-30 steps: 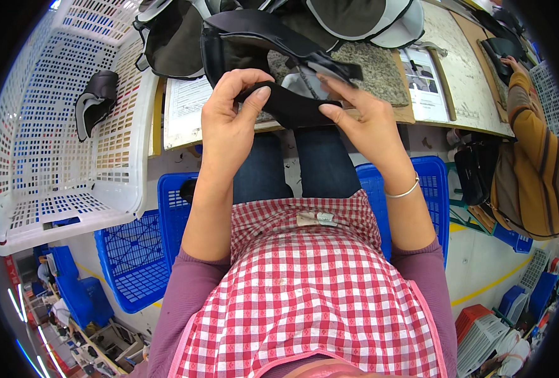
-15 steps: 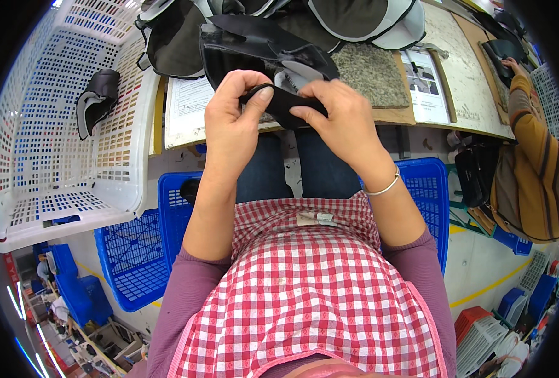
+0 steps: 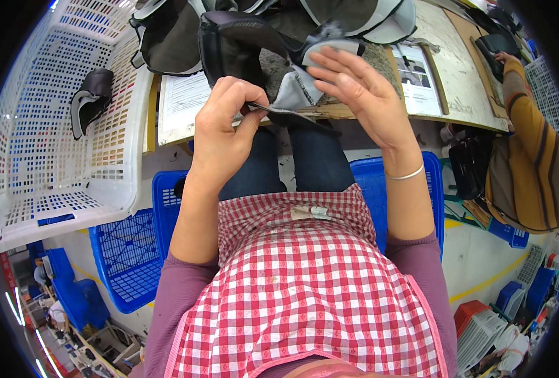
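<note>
A black shoe upper (image 3: 219, 47) with pale grey lining lies partly on the near edge of the workbench (image 3: 468, 94). My left hand (image 3: 223, 129) pinches the edge of its black flap between thumb and fingers. That flap hangs over the bench edge, above my thighs. A grey lining piece (image 3: 297, 88) with a dark zigzag seam shows between my hands. My right hand (image 3: 368, 94) is open, fingers stretched out and palm turned inward, beside the upper's raised right end. Whether its fingertips touch the upper I cannot tell.
More black-and-grey uppers (image 3: 166, 41) crowd the bench's far side. Printed sheets (image 3: 421, 79) lie right and left. A white crate (image 3: 112, 126) at left holds one upper (image 3: 92, 101). Blue crates (image 3: 128, 258) stand below. At far right a person's striped sleeve (image 3: 525, 120) reaches toward the bench.
My right hand has let go of the black flap, opened and moved up and right. The flap has turned, baring the lining and seam. My left hand still pinches it, slightly lower.
</note>
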The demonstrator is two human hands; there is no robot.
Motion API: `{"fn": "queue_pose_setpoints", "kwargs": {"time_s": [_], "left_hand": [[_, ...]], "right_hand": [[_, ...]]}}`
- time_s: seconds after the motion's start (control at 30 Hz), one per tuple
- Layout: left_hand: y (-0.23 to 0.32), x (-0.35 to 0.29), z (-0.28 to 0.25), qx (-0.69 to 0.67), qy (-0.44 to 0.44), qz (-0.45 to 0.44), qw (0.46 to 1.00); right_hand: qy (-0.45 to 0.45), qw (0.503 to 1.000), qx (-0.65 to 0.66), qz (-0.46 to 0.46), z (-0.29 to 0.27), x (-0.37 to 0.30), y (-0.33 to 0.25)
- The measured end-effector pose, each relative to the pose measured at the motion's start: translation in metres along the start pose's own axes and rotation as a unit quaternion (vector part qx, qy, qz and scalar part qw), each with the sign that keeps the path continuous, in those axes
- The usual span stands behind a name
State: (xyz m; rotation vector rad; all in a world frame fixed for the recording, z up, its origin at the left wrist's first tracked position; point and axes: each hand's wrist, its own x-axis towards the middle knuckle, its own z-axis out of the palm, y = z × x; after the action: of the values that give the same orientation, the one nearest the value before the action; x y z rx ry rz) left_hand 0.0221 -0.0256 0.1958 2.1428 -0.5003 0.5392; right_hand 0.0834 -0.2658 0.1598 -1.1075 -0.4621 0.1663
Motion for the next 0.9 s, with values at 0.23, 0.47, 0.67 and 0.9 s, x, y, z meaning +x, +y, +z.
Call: {"fn": "queue_pose_setpoints", "kwargs": {"time_s": [0.23, 0.47, 0.67, 0.9], "left_hand": [[0.014, -0.005, 0.001, 0.046, -0.015, 0.066, 0.997], [-0.019, -0.020, -0.001, 0.094, 0.029, 0.112, 0.989], [-0.033, -0.033, -0.001, 0.115, 0.056, 0.138, 0.982], [-0.043, -0.057, -0.006, 0.154, 0.035, 0.157, 0.975]], "right_hand": [[-0.149, 0.823, -0.506, -0.212, 0.015, 0.006, 0.004], [-0.066, 0.805, -0.541, -0.233, 0.014, 0.002, 0.033], [-0.082, 0.737, -0.579, -0.339, 0.018, -0.005, 0.036], [-0.100, 0.681, -0.638, -0.345, 0.036, -0.021, 0.035]]}}
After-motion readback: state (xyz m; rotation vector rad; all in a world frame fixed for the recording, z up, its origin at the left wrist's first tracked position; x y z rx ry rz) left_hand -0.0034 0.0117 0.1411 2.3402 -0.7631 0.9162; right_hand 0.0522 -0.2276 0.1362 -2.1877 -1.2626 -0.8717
